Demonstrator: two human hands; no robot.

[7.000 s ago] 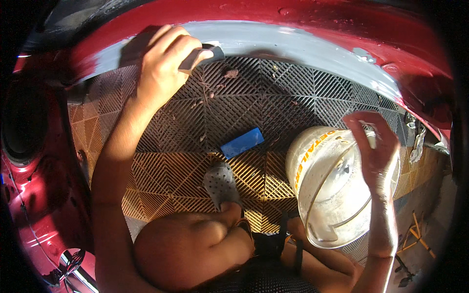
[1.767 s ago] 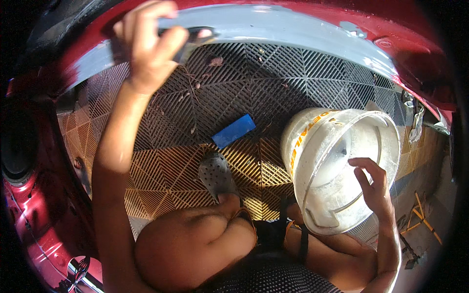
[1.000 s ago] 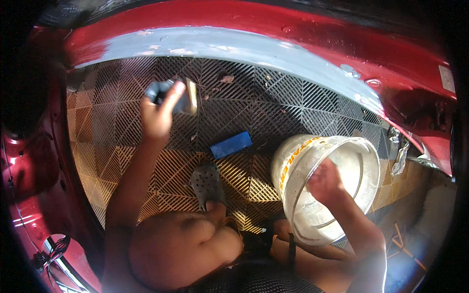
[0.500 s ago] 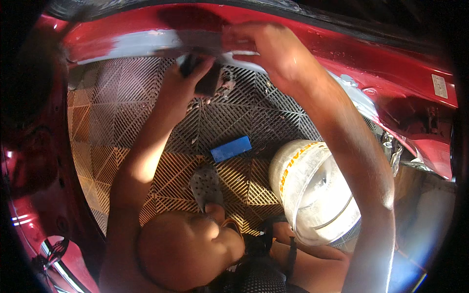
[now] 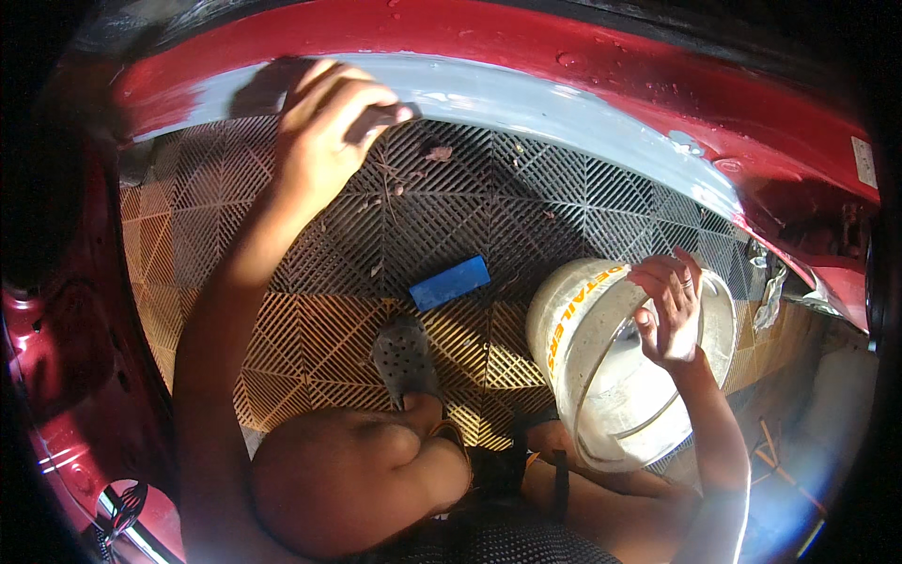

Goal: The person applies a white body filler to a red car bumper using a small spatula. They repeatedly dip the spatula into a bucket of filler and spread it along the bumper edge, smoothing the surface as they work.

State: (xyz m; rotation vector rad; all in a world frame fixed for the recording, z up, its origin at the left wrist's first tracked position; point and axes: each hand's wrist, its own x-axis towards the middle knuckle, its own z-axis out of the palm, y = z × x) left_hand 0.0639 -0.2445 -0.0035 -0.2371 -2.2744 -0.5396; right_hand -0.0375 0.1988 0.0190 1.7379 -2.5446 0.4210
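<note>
My left hand [image 5: 324, 132] is closed near the lower edge of a red car body panel [image 5: 470, 38], by a strip of smooth grey primer [image 5: 460, 89]. Between its thumb and fingers shows part of a small dark sheet [image 5: 385, 117] that looks like sandpaper; the fingers hide the rest. Over the white bucket [image 5: 554, 324] is my right hand [image 5: 672, 305], open, its fingers spread and nothing in them. The bucket stands tilted in the view, with orange lettering on its side and a wire handle. Water droplets dot the red paint above the primer.
A blue rectangular block [image 5: 451, 283] lies on the slatted black and orange floor tiles [image 5: 536, 207]. My shoe [image 5: 404, 352] and bent knee are close behind it. Bits of debris [image 5: 438, 153] are scattered below the panel. Another red car part [image 5: 85, 376] borders the left side.
My right hand has moved from the panel down and right to above the bucket. The left hand has risen left onto the primer strip, with the dark sheet now mostly hidden.
</note>
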